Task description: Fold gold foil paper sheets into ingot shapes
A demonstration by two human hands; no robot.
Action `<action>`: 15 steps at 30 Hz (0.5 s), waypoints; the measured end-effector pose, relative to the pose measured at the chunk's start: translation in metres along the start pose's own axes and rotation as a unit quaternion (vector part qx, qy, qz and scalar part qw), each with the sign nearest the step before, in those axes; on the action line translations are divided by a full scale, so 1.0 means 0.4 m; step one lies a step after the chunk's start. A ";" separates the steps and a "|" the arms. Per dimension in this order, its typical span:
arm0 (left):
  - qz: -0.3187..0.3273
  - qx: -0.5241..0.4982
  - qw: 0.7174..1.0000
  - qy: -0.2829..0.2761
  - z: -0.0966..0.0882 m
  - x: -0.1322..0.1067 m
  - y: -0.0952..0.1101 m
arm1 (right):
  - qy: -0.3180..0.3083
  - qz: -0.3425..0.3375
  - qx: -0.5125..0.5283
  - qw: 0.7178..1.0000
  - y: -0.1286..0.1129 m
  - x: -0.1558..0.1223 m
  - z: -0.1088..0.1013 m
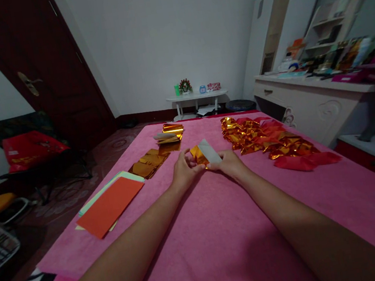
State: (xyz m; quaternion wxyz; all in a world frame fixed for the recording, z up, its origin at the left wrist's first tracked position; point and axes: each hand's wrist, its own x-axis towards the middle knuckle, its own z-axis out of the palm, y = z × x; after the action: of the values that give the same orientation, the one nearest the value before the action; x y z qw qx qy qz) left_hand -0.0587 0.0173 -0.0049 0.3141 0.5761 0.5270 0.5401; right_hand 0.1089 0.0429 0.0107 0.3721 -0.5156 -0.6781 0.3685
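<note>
My left hand and my right hand meet over the middle of a pink cloth. Both pinch one piece of gold foil paper, which is partly folded so its white back shows on the right. Flat gold foil sheets lie just left of my left hand. Farther back sits a small stack of gold foil sheets. A heap of folded gold and red foil pieces lies to the right of my right hand.
Orange and pale green paper sheets lie at the left on the cloth. A white cabinet stands at the right, a small white table by the far wall, and a chair with a red bag at the left by a dark door.
</note>
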 end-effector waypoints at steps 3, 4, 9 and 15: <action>-0.047 -0.114 0.991 -0.044 -0.006 0.000 0.009 | 0.004 -0.002 0.149 0.989 -0.012 -0.007 0.014; -0.049 -0.129 0.989 -0.059 -0.009 -0.001 0.011 | 0.003 0.000 0.169 0.986 -0.018 -0.011 0.018; -0.040 -0.136 0.987 -0.071 -0.013 -0.007 0.020 | 0.006 -0.016 0.203 0.979 -0.039 -0.027 0.028; -0.046 -0.148 0.986 -0.065 -0.004 -0.009 0.022 | 0.002 -0.003 0.225 0.974 -0.036 -0.031 0.034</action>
State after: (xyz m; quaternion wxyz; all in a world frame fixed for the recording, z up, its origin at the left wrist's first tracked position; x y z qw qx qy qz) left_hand -0.0572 0.0113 0.0026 0.4544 0.5322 0.4453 0.5586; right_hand 0.0931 0.0263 0.0156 0.4812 -0.4172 -0.5787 0.5095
